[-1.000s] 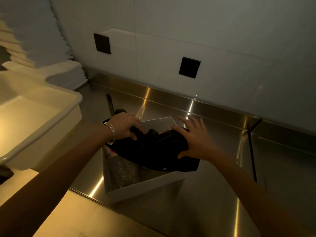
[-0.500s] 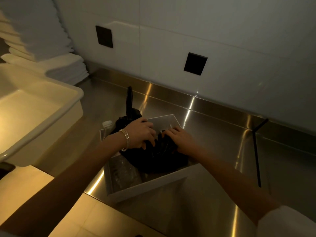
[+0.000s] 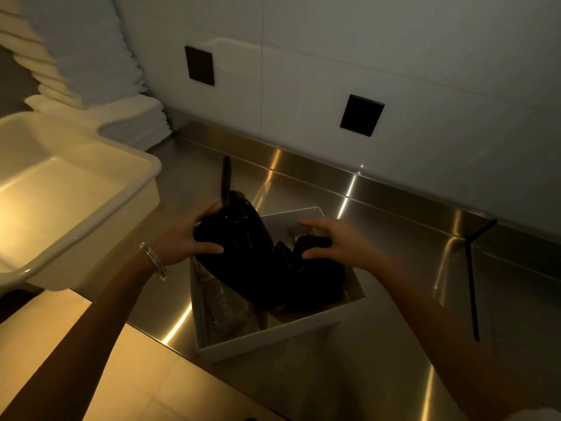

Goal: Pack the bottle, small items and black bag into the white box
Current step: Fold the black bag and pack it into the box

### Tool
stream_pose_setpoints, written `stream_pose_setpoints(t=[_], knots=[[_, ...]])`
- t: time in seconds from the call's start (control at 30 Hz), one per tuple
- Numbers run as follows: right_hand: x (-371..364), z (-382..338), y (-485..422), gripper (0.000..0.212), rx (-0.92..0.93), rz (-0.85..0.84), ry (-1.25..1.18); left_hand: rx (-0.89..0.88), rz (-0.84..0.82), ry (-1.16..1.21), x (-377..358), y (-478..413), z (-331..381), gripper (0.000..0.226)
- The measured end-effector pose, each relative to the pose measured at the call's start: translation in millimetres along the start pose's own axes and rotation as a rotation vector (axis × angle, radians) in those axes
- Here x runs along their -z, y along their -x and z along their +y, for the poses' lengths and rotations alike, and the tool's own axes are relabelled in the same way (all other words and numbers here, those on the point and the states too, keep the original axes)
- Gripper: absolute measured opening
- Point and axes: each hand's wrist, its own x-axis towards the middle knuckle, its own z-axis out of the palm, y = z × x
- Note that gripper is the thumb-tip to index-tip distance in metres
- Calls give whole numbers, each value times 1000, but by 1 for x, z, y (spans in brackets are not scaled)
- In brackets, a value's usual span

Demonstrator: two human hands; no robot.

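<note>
Over white box (image 3: 274, 340): left hand (image 3: 182, 238) grips black bag (image 3: 258, 262); right hand (image 3: 337, 238) seemingly curled on it.

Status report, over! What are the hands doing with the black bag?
Left hand and right hand both gripping black bag. Bag partly in white box, strap sticking up. Bottle underneath.

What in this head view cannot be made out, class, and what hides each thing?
- Bottle: dim, partly under the bag.
- Small items: hidden in the box by the bag.
- Left hand fingers: behind the bag.
- Tub: cut by the left edge.
</note>
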Motion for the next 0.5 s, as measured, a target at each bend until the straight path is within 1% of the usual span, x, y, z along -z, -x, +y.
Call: stream_pose_setpoints(t=[0.07, 0.13, 0.17, 0.23, 0.3, 0.4, 0.43, 0.5], knots=[[-4, -25, -11, 84, -18, 11, -111, -62, -23, -89, 0, -3, 3, 95], [-17, -48, -23, 97, -41, -53, -187, -94, -57, -5, -1, -3, 7, 78], [-27, -57, -27, 98, -33, -80, -237, -91, -81, 71, 0, -3, 9, 70], [-45, -64, -31, 88, -15, -56, -381, -80, -121, 168, 1, -2, 14, 61], [-60, -59, -25, 71, -52, 84, -474, -98, -133, 139, 0, -6, 19, 57], [-82, -47, -6, 37, -65, 316, -406, -163, -120, -84, -15, -22, 26, 48], [-86, -44, 0, 31, -68, 348, -375, -183, -112, -172, -23, -31, 28, 45], [-85, -40, 9, 24, -77, 335, -286, -178, -135, -342, -37, -49, 40, 43]])
